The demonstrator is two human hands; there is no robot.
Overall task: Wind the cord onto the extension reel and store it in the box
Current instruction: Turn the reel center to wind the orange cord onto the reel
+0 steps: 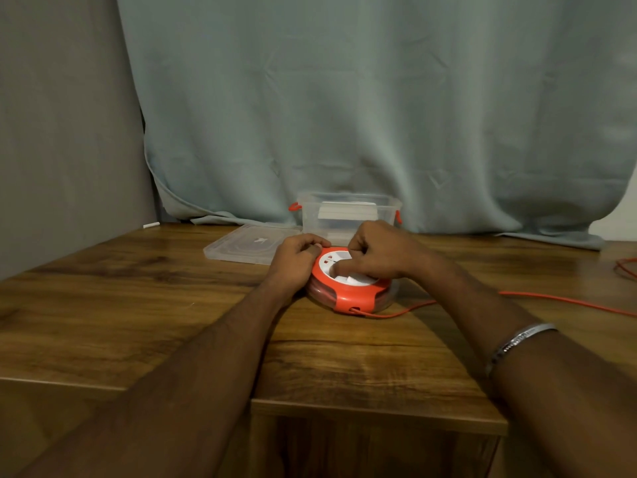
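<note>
the orange reel point(350, 282) lies flat on the worktop point(138, 305), left hand point(296, 258) gripping its nine o'clock rim, right hand point(374, 251) curled on its white top; cord point(568, 301) trails toward three o'clock; open box point(348, 213) stands at twelve.

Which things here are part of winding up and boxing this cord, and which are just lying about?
Part of the job:
extension reel
orange cord
clear box
box lid
left hand, holding the reel's rim
right hand, on the reel's white top

Just there:
curtain
bracelet
wooden table
</note>
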